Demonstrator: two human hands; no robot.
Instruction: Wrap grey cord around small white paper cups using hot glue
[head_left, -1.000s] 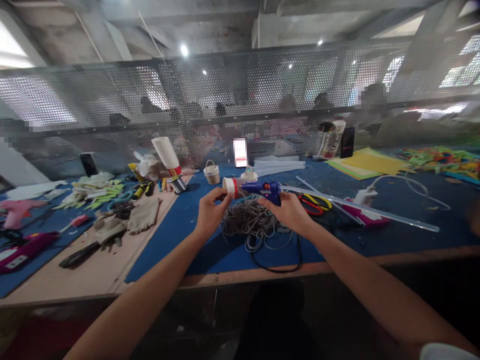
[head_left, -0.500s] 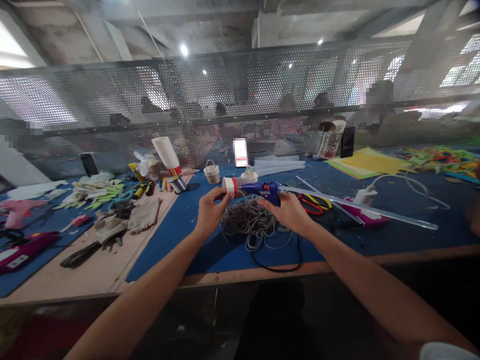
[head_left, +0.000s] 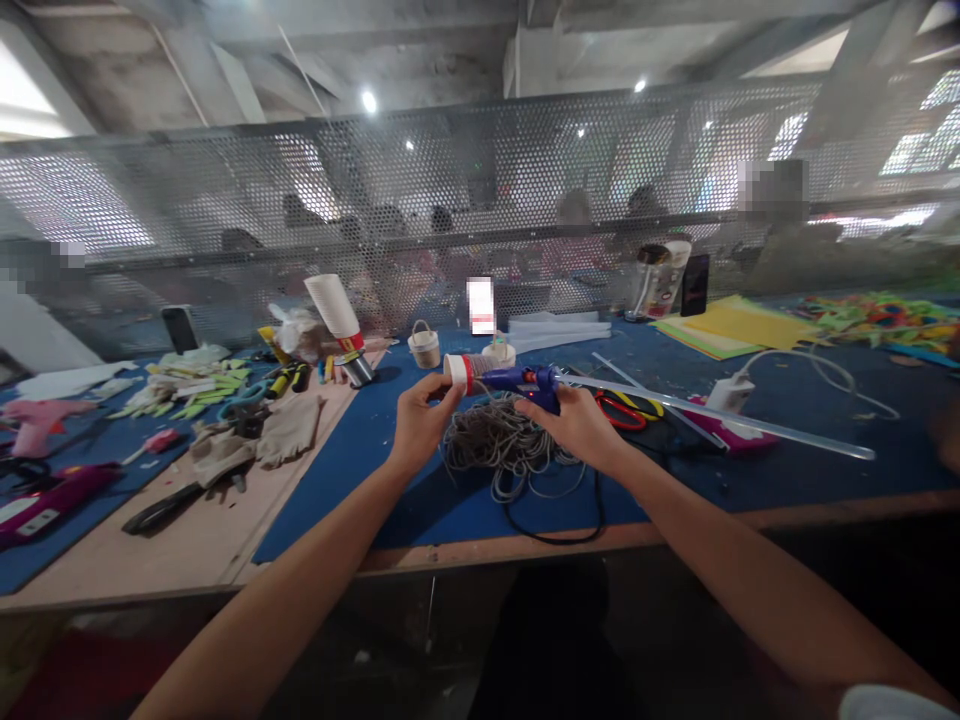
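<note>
My left hand [head_left: 420, 425] is closed around a small white cup [head_left: 459, 372] with a red band, partly wrapped in grey cord, held on its side above the table. My right hand [head_left: 581, 425] grips a blue glue gun [head_left: 525, 382] whose nozzle touches the cup's wrapped side. A long clear glue stick [head_left: 712, 415] juts from the gun's back toward the right. Below both hands lies a loose heap of grey cord [head_left: 506, 445] on the blue mat [head_left: 390, 480]. The gun's black cable [head_left: 559, 535] loops toward the table's front edge.
Red and yellow scissors [head_left: 626, 408], a white plug with cable [head_left: 731, 392] and yellow paper sheets [head_left: 731, 325] lie to the right. Two small wrapped baskets [head_left: 424, 345] stand behind. Left are a stack of white cups [head_left: 334, 310], gloves [head_left: 285, 430], pink glue guns [head_left: 34, 425]. A mesh screen [head_left: 480, 200] closes the back.
Both hands with the cup and glue gun have lifted very slightly; the cup has turned a little in my left hand. Otherwise nothing moved.
</note>
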